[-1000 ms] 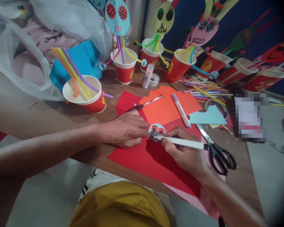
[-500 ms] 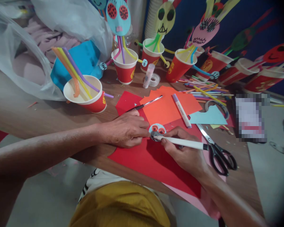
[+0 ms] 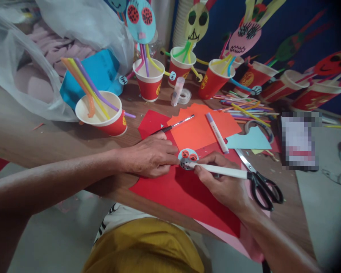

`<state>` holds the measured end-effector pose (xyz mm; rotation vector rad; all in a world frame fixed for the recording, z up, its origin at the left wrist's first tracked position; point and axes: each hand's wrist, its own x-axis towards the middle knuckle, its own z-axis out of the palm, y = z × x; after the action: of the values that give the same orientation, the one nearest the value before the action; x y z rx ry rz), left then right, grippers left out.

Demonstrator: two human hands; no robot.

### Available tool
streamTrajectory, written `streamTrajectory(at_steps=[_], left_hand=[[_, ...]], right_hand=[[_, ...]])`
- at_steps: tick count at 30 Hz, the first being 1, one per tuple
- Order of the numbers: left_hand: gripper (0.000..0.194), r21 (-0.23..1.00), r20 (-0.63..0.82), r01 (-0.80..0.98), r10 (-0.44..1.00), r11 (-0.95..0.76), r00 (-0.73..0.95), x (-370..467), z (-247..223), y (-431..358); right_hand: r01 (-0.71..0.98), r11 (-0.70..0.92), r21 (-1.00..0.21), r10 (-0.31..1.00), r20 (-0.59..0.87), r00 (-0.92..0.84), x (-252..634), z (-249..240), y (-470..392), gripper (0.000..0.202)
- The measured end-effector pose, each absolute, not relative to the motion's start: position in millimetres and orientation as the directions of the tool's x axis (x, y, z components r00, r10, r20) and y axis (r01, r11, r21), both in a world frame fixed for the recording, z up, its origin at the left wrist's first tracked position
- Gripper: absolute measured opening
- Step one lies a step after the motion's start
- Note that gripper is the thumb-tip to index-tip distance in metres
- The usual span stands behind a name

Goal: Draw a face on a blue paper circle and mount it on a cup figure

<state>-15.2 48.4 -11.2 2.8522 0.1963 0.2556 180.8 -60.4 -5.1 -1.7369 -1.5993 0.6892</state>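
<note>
A small light-blue paper face (image 3: 188, 154) with orange eyes lies on red paper (image 3: 170, 193). My left hand (image 3: 152, 155) rests on the red paper with its fingers curled, fingertips at the face's left edge; what they grip, if anything, is hidden. A white marker (image 3: 224, 170) is held in my right hand (image 3: 226, 185), its tip on the lower part of the face. Above my left hand lies a black pen (image 3: 173, 125). Orange paper (image 3: 199, 125) is behind the face, with a capped purple marker (image 3: 216, 132) on it.
Black-handled scissors (image 3: 263, 185) lie right of my right hand. A red cup with straws (image 3: 113, 123) stands at left, near a plastic bag (image 3: 5, 57). Several decorated cups (image 3: 150, 87) line the back. Loose straws (image 3: 244, 108), tape (image 3: 184, 96) and a phone (image 3: 298, 142) are on the table.
The whole view has shifted very slightly. Both hands hold nearly the same positions, with the marker tip still on the face.
</note>
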Motion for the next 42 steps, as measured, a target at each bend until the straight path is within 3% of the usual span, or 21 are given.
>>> streamTrajectory(at_steps=[5, 12, 23, 33, 37, 42], left_hand=[[0.025, 0.296, 0.149, 0.098, 0.147, -0.95, 0.978, -16.1, -12.0, 49.7], [0.025, 0.318, 0.177, 0.093, 0.155, -0.943, 0.972, -16.2, -12.5, 49.5], [0.024, 0.403, 0.178, 0.128, 0.215, -0.906, 0.96, -15.8, -8.2, 45.4], [0.02, 0.515, 0.387, 0.035, 0.268, -0.856, 0.882, -18.3, 5.8, 43.7], [0.02, 0.576, 0.381, 0.073, 0.347, -0.814, 0.857, -17.2, 5.3, 43.7], [0.021, 0.634, 0.467, -0.028, 0.354, -0.773, 0.81, -16.5, 4.1, 43.1]], right_hand=[[0.457, -0.116, -0.882, 0.96, 0.019, 0.279, 193.1, -5.6, -59.1, 0.014], [0.222, -0.034, -0.974, 0.93, 0.05, 0.363, 203.9, -10.7, -49.2, 0.014], [0.172, -0.046, -0.984, 0.935, 0.018, 0.353, 205.6, -11.3, -49.0, 0.017], [0.187, 0.059, -0.981, 0.917, 0.127, 0.377, 208.3, -10.3, -52.5, 0.012], [0.106, 0.119, -0.987, 0.927, 0.149, 0.345, 208.3, -10.4, -54.8, 0.017], [-0.025, 0.206, -0.978, 0.935, 0.189, 0.299, 209.7, -11.9, -56.0, 0.025]])
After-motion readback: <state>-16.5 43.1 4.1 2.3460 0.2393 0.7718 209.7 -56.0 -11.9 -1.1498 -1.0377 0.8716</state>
